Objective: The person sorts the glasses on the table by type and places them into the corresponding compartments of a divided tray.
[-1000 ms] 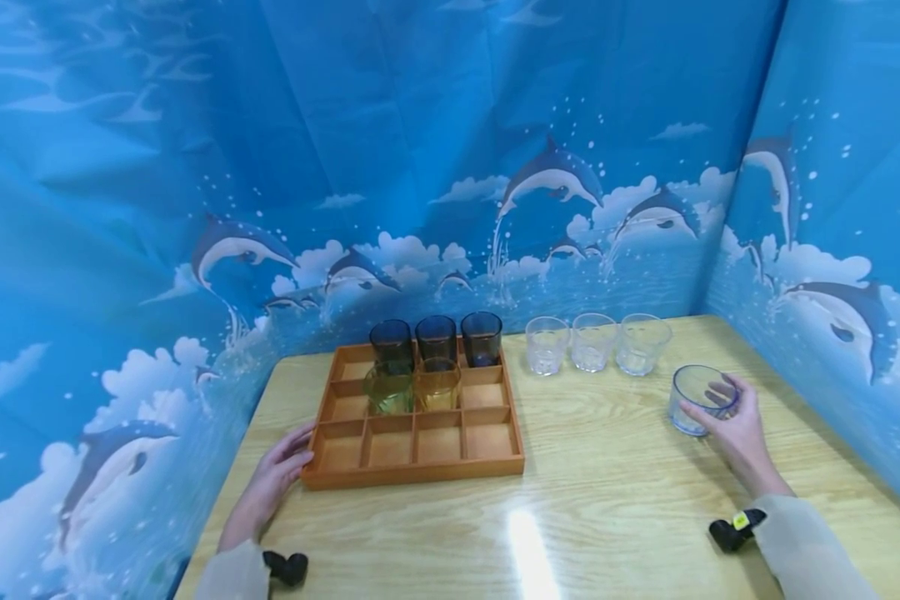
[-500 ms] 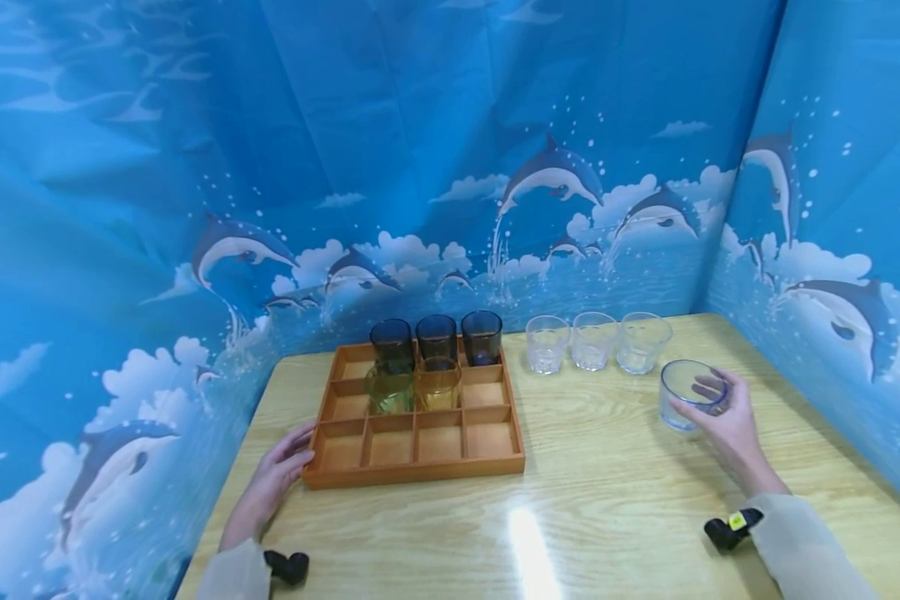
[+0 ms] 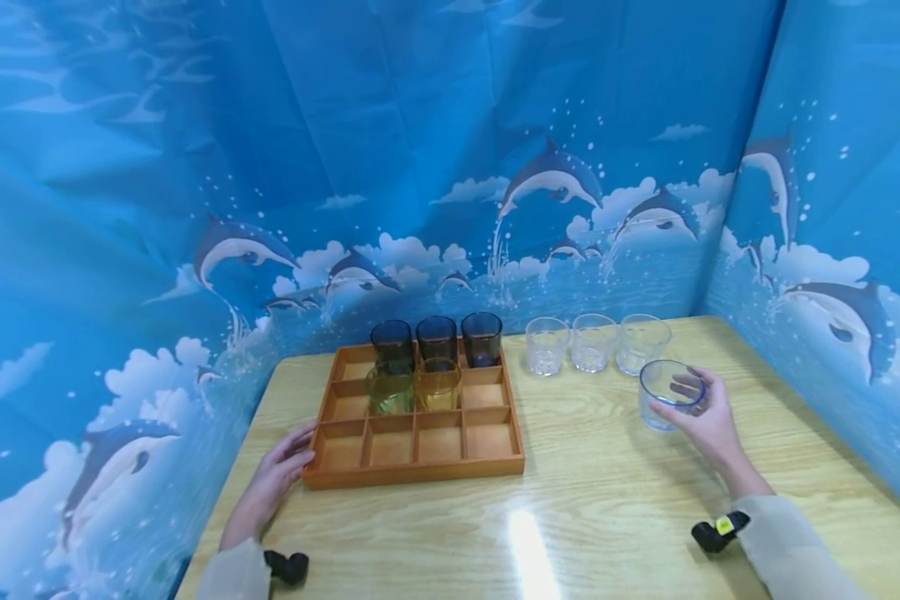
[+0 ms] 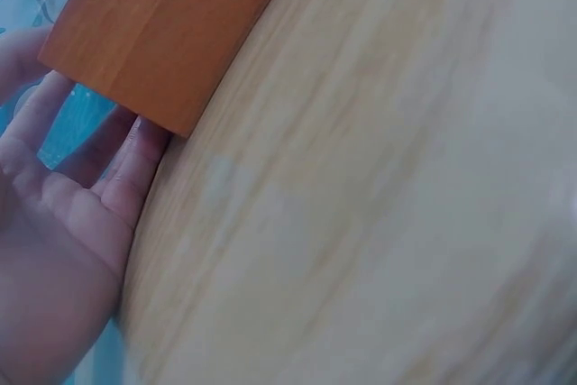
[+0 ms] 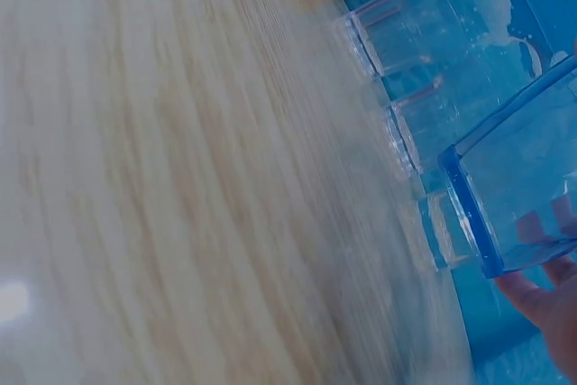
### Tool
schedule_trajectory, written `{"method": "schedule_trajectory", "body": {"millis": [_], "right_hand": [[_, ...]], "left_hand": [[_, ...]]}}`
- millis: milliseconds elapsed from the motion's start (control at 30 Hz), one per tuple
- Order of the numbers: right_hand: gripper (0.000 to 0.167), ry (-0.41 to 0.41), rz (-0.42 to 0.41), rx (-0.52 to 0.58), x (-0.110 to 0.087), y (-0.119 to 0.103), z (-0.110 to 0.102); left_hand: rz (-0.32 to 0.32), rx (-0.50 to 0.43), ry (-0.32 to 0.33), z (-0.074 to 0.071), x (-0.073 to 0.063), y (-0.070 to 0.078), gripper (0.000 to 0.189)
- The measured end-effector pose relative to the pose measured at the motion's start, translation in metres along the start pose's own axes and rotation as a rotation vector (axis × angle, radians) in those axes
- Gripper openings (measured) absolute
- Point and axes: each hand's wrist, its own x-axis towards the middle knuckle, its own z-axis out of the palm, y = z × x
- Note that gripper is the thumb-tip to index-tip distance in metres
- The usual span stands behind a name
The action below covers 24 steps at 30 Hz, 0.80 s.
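"Head view: what does the right hand (image 3: 708, 423) hold?"

"A blue-rimmed clear glass (image 3: 656, 392), gripped around its side over the right part of the table (image 3: 607, 500), near three clear glasses (image 3: 592, 343)."

"And the left hand (image 3: 273, 475)?"

"It touches the left side of the wooden tray (image 3: 412, 476) with relaxed fingers; five tinted glasses (image 3: 439, 390) stand in there."
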Motion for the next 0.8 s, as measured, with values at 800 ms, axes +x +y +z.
{"method": "schedule_trajectory", "body": {"millis": [800], "right_hand": [[0.075,-0.079,-0.101,0.219,-0.003,-0.007,0.034]], "left_hand": [[0.005,0.012,0.018,0.0,0.001,-0.001,0.061]]}}
